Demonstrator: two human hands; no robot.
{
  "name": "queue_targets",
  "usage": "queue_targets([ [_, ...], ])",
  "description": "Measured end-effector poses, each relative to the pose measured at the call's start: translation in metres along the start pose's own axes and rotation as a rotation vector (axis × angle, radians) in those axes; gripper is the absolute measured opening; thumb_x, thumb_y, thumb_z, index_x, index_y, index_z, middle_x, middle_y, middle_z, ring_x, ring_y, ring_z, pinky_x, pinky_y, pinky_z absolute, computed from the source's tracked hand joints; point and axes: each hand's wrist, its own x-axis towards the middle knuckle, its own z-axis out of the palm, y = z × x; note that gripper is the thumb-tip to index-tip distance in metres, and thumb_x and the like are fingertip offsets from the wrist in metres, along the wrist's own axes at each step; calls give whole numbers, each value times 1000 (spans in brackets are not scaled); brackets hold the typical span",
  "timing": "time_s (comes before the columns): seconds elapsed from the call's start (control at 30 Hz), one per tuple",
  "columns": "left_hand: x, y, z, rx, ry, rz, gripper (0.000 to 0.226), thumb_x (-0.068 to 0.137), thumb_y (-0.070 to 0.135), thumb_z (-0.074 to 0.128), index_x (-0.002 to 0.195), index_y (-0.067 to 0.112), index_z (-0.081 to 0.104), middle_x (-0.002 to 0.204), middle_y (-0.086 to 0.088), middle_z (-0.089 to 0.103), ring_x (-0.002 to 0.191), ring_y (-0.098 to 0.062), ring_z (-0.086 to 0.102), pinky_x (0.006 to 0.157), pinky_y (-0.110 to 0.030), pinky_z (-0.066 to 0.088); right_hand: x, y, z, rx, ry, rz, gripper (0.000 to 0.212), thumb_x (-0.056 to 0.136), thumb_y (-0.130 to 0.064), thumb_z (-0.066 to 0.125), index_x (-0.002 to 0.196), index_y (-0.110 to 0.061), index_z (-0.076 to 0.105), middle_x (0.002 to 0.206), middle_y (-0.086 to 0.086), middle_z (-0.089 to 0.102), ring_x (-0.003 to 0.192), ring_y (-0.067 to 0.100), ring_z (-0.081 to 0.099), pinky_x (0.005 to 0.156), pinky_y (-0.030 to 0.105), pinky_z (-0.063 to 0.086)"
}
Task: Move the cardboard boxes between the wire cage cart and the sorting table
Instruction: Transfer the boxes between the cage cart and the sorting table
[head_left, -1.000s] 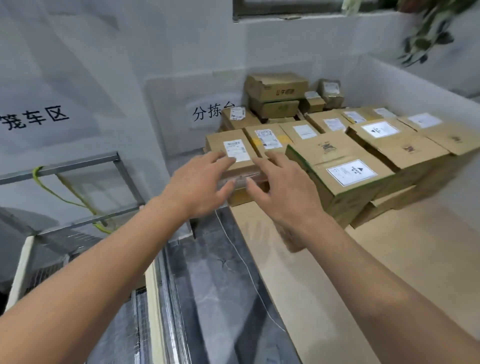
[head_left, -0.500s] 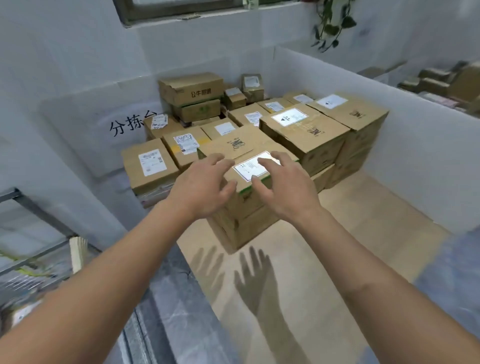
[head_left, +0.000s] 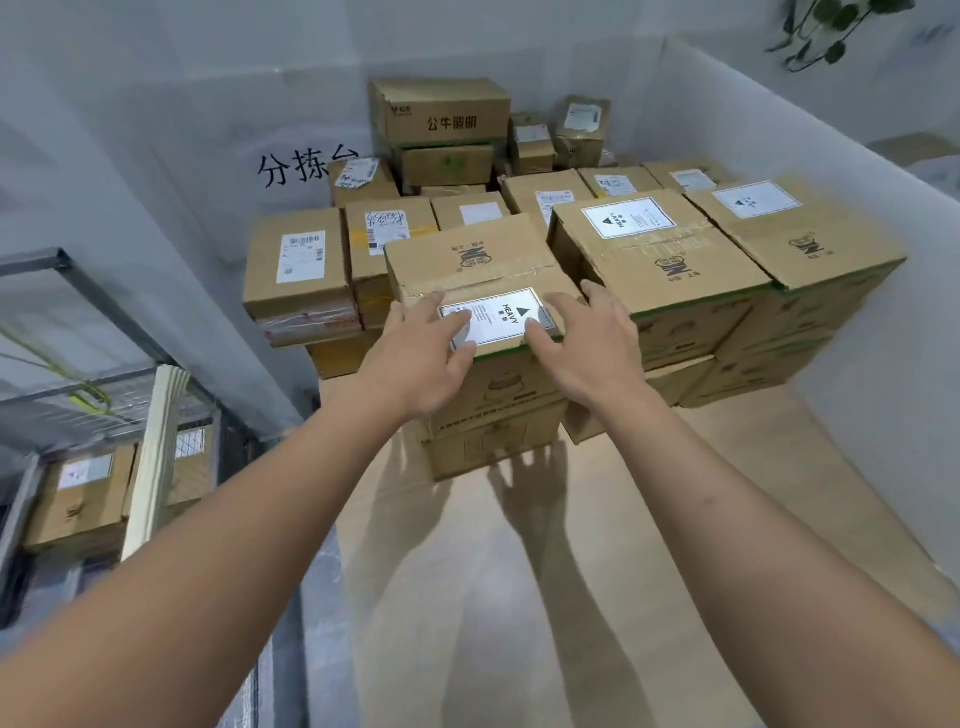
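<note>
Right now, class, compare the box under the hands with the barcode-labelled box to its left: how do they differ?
The box under the hands bears a HEAVY warning label; the barcode box bears a shipping label. The left hand and right hand lie over the first; the barcode box is untouched. Both are brown cardboard, each stacked on another box.

White wall (head_left: 130, 130) at the back is carrying black printed characters (head_left: 306, 169). Green leafy plant (head_left: 831, 26) is hanging at top right. White partition panel (head_left: 857, 171) is running along the right side. Yellow-green cord (head_left: 88, 397) is trailing at far left. Pale board (head_left: 156, 457) is standing upright lower left, grey marbled floor (head_left: 306, 597) showing beside it.
</note>
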Motion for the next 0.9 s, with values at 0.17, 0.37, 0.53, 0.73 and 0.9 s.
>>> queue_targets([
  [0.17,-1,-2,7,-86,5,-27,51,108,49,38,156,31,39,169,-5,22,152,-40,25,123,-54,27,-5,-7,15,-4,6,12,49,99,-58,44,140,-36,56,148,4,41,119,33,45,105,44,38],
  [0.37,-29,-17,-5,-65,85,-41,49,107,49,41,152,33,45,152,8,39,124,-34,47,107,-47,40,-25,-5,23,50,95,-37,39,96,-56,50,129,-36,59,125,-1,43,100,28,49,95,44,43],
  [0.53,-22,-29,-3,-62,11,-23,55,103,61,37,155,44,35,166,11,21,140,-40,40,114,-54,38,-18,8,33,157,-34,-78,54,98,-56,50,150,-40,45,165,-4,20,135,32,44,103,47,44],
  [0.73,-16,-17,-4,-82,25,-5,60,104,56,46,158,33,38,170,6,21,153,-26,29,123,-50,29,-13,5,35,193,-63,-119,63,99,-58,53,156,-32,41,172,-7,14,154,18,24,117,49,38],
  [0.9,-53,-29,-15,-99,59,-68,59,103,57,47,157,35,40,169,8,23,152,-23,31,121,-52,32,-28,-20,23,254,-95,-200,63,94,-55,65,150,-29,52,169,-8,19,150,13,29,106,37,41],
])
